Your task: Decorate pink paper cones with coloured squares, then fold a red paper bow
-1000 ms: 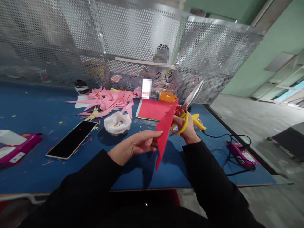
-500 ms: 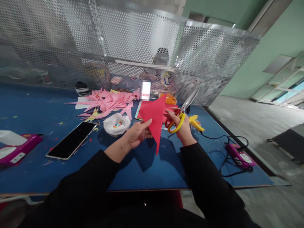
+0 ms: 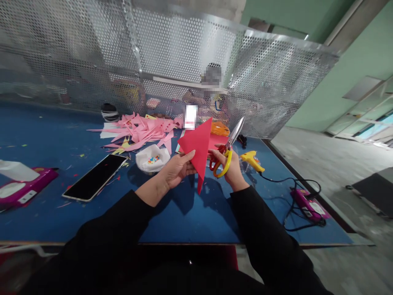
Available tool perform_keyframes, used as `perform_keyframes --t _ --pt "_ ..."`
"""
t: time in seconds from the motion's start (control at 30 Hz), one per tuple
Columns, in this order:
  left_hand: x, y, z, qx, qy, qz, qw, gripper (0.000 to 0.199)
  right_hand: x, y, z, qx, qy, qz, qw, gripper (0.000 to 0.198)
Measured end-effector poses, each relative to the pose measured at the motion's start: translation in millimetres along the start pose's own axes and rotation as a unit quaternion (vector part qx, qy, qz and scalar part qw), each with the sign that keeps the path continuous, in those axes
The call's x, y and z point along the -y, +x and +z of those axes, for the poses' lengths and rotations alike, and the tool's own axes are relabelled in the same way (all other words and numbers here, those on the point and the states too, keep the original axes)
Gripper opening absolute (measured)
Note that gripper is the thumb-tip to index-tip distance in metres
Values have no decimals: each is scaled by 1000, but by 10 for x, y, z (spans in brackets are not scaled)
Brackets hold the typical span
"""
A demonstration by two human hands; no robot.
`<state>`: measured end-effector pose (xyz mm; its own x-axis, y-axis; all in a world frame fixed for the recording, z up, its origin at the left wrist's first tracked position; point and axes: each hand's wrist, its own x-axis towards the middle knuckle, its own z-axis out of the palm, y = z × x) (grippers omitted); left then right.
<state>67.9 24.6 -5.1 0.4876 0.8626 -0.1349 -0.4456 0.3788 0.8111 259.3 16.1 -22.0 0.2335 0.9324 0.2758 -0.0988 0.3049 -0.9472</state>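
Note:
My left hand (image 3: 181, 168) is closed on a folded sheet of red paper (image 3: 198, 145), thumb in front and fingers behind. The paper hangs in the air above the table, one point upward and another downward. In my right hand (image 3: 231, 170) is a pair of scissors (image 3: 226, 157) with red and yellow handles, its blades pointing up and away to the right. The right fingertips come close to the paper's right edge; whether they touch it I cannot tell. More red paper (image 3: 218, 141) lies on the table behind the hands.
Pink paper cut-outs (image 3: 144, 133) are heaped at the back left. Nearby stand a lined bowl (image 3: 152, 159) of small colourful bits and a phone (image 3: 95, 178). A yellow glue gun (image 3: 252, 160) lies right, its cable near a purple device (image 3: 310, 205). A perforated metal screen (image 3: 181, 45) rises behind.
The scissors have swung more upright and moved slightly left, nearer the paper. The red paper has shifted slightly left, its lower point rising a little. Both hands keep their hold.

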Motion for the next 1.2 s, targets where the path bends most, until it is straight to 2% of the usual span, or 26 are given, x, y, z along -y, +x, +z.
perform_keyframes --t 0.23,0.7,1.2 --pt "-7 26 -7 -24 -4 -6 1000 13 -2 -10 16 -1 5 -2 1000 56" --pt "-12 26 -40 -9 -24 -4 1000 18 42 -43 55 8 -11 2 1000 54" --pt "-13 18 26 -26 -27 -7 999 12 -1 -10 33 5 -10 -5 1000 58"
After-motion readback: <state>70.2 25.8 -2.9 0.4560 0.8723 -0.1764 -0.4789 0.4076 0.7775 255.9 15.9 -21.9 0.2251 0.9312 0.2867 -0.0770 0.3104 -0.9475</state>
